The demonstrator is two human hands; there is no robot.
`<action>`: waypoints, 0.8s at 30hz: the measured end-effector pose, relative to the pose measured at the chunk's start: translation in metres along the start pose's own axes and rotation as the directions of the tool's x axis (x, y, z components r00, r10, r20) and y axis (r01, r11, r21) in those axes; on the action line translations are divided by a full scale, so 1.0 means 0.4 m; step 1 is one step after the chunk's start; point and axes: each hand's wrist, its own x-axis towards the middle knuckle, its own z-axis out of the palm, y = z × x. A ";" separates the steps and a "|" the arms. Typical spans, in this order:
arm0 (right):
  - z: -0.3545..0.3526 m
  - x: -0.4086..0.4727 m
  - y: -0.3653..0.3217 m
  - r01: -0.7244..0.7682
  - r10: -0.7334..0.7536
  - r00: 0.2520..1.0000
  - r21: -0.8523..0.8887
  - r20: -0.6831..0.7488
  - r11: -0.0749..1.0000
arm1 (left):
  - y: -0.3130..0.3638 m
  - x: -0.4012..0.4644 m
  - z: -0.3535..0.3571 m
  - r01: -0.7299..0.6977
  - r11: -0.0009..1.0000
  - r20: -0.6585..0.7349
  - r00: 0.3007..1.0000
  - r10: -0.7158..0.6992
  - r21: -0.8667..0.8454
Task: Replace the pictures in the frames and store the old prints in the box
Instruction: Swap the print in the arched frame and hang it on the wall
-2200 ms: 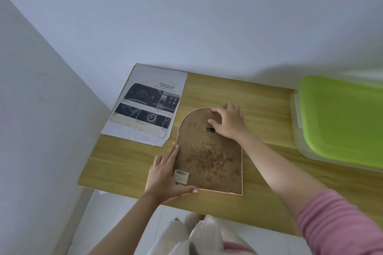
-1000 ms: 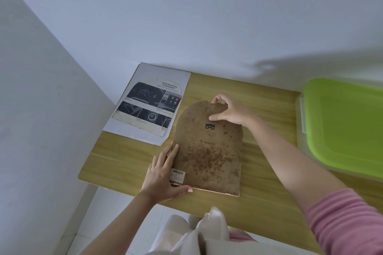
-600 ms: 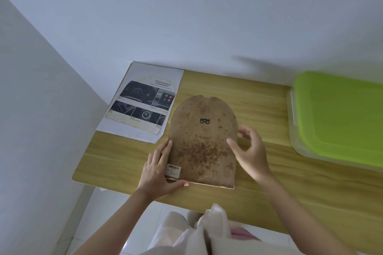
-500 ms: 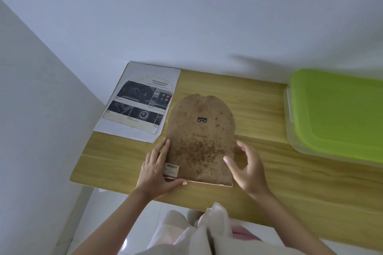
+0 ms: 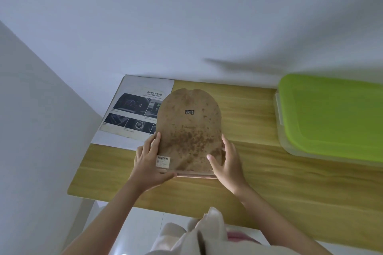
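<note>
- Two hands flank the arched backing board (image 5: 189, 130): left hand (image 5: 150, 163) and right hand (image 5: 227, 161) curl round its lower edges.
- It is raised over the table (image 5: 269, 182), left of the green-lidded box (image 5: 331, 116).
- Probably thin, light, rather stiff; side edges suit gripping.

The backing board (image 5: 189, 130) between the fingers (image 5: 154, 143) looks like matt brown fibreboard, blotched with darker stains; a white paper barcode sticker (image 5: 163, 161) lies just beside the left thumb. The table (image 5: 269, 182) under the hands is pale wood-grain, smooth with a low sheen. Beyond the left fingertips lies a printed paper sheet (image 5: 132, 114), slightly glossy. The box (image 5: 284, 145) is translucent plastic under a smooth green plastic lid (image 5: 331, 116).
</note>
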 end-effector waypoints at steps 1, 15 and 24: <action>-0.004 0.008 -0.007 -0.001 0.001 1.000 0.026 -0.001 1.000 | 0.008 0.007 -0.008 -0.002 1.000 -0.009 1.000 0.002 -0.010; -0.199 0.116 0.087 -0.182 0.219 0.933 0.150 -0.286 0.972 | 0.247 0.197 0.062 -0.121 0.979 0.079 0.988 0.136 -0.167; -0.187 0.129 0.154 -0.180 0.204 0.915 0.101 -0.348 0.978 | 0.318 0.293 0.110 -0.106 0.974 0.163 0.977 0.140 -0.200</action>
